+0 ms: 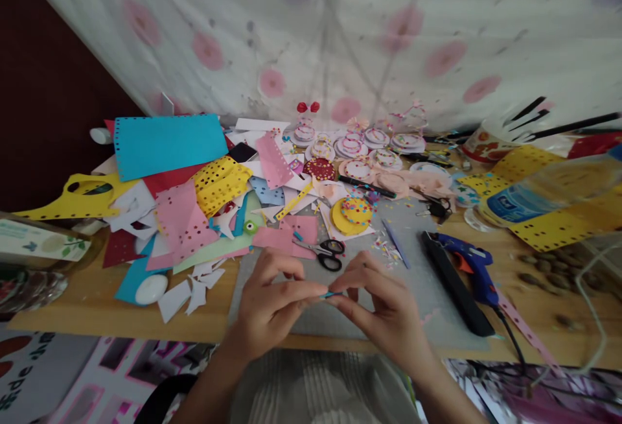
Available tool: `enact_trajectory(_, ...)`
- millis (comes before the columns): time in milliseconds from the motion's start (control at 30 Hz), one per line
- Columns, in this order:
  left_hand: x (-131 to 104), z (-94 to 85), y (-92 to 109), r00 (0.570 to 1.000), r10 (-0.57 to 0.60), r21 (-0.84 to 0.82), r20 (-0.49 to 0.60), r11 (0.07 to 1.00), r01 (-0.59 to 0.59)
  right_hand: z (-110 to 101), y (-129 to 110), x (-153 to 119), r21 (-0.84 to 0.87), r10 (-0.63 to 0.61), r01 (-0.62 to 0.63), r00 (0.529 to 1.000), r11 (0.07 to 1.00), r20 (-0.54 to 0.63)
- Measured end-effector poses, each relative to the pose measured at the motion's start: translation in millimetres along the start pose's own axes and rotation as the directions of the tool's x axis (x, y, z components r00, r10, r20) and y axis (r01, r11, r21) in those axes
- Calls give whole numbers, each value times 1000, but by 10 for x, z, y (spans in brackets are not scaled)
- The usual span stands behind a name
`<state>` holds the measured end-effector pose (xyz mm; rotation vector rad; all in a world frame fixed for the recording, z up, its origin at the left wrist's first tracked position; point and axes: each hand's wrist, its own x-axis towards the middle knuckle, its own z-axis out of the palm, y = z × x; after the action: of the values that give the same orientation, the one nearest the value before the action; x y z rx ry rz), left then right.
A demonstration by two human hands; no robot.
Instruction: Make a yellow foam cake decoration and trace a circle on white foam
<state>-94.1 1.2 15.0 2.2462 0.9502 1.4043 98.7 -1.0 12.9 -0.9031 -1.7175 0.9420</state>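
Observation:
Both hands meet over the front of the grey mat point(442, 320). A small blue piece point(331, 294) is pinched between them, its exact shape too small to tell. My left hand point(272, 301) holds its left end with thumb and forefinger; my right hand point(379, 297) pinches the right end. Just beyond the fingers lie black-handled scissors point(329, 255) and pink paper point(272, 237). A round yellow piece with a beaded ring point(347, 218) rests behind the scissors.
On the right are a blue glue gun point(479, 268), a long black case point(454, 281) and a plastic bottle point(539, 194). Paper scraps, including a blue sheet point(170, 145), cover the left side. Several small decorated discs point(352, 145) stand at the back. A purple stick point(396, 244) lies right of centre.

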Motion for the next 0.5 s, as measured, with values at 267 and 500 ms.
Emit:
enact_trajectory(267, -87, 96, -6, 988, -95, -57, -121, 994, 88, 206, -38, -123, 372, 231, -180, 968, 910, -98)
enact_trajectory(500, -132, 171, 123, 921, -348, -119, -174, 936, 331, 230, -64, -116, 315, 144, -67, 963, 947, -227)
